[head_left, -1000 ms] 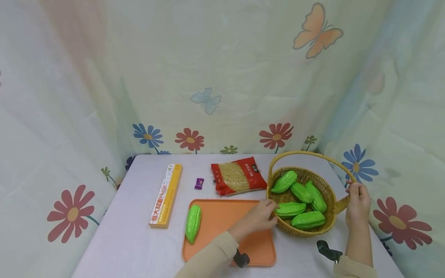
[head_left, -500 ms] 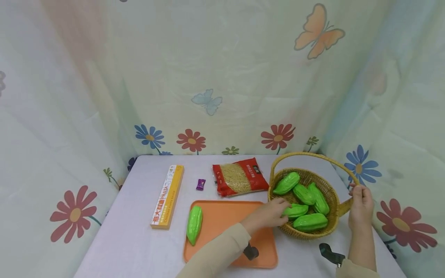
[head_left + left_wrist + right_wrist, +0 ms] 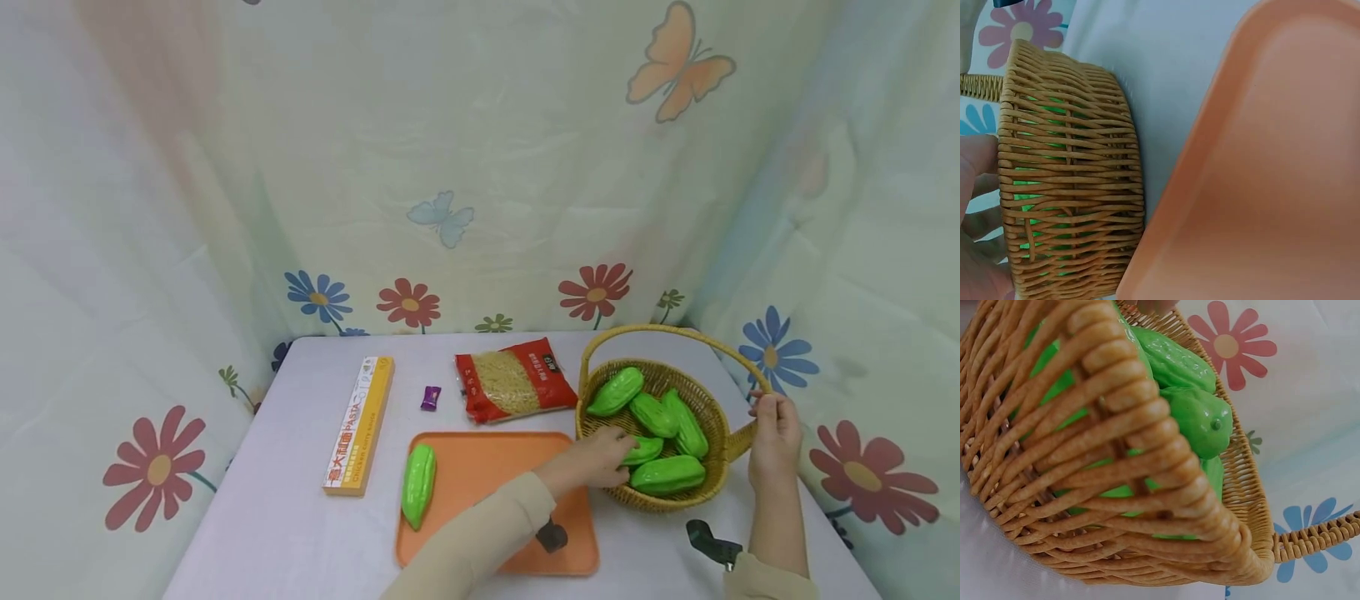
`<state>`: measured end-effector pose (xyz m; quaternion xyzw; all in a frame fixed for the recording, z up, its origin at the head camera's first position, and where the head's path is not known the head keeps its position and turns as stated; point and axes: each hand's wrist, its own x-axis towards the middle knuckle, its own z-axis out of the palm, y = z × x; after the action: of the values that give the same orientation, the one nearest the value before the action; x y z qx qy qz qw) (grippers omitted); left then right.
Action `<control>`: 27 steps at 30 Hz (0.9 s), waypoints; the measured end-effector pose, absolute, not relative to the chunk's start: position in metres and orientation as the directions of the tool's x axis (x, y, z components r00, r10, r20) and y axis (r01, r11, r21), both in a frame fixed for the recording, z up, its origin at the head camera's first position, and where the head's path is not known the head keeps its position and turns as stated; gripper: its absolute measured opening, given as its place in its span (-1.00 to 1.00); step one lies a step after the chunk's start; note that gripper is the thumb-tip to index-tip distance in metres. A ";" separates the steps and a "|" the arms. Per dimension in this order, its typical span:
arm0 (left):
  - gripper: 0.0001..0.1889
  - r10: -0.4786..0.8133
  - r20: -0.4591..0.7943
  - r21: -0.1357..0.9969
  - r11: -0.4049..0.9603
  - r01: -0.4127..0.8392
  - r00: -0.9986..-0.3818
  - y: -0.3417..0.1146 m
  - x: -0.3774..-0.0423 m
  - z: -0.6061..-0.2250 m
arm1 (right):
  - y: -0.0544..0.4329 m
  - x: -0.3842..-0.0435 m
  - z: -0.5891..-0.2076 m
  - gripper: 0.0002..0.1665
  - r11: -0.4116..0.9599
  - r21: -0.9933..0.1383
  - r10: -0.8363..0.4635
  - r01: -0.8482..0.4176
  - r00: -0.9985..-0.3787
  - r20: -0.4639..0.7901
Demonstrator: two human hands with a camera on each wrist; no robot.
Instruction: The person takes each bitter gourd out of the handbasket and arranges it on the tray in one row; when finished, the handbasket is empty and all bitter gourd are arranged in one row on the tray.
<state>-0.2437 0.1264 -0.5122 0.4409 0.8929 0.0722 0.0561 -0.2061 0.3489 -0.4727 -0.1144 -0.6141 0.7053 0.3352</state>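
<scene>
Yellow-white box (image 3: 358,427): "意大利面 PASTA", side seemingly "Chicken curry sauce"; red bag (image 3: 516,380): white characters, too small to read.

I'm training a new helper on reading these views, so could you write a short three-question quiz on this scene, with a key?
1. Which hand holds the handle of the basket?
2. True or false: the small purple packet lies between the pasta box and the red bag.
3. How many green vegetables lie on the orange tray? A: one; B: three; C: five.

Key: 1. The right hand. 2. True. 3. A.
</scene>
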 end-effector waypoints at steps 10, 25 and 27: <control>-0.42 0.739 -0.088 0.098 0.674 0.732 -0.668 0.137 -0.246 -0.514 | 0.344 -0.207 -0.473 -0.76 0.038 -0.947 0.603 -0.319 -0.749 0.276; -0.44 0.681 -0.119 0.128 0.732 0.669 -0.723 0.151 -0.246 -0.520 | 0.345 -0.204 -0.470 -0.76 0.019 -0.945 0.609 -0.325 -0.746 0.269; -0.46 0.677 -0.114 0.138 0.735 0.663 -0.727 0.152 -0.246 -0.520 | 0.344 -0.203 -0.470 -0.76 0.013 -0.943 0.608 -0.334 -0.746 0.272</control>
<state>-0.2457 0.1522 -0.5199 0.3610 0.9282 0.0439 0.0785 -0.2030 0.3441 -0.4696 -0.1096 -0.6256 0.6939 0.3393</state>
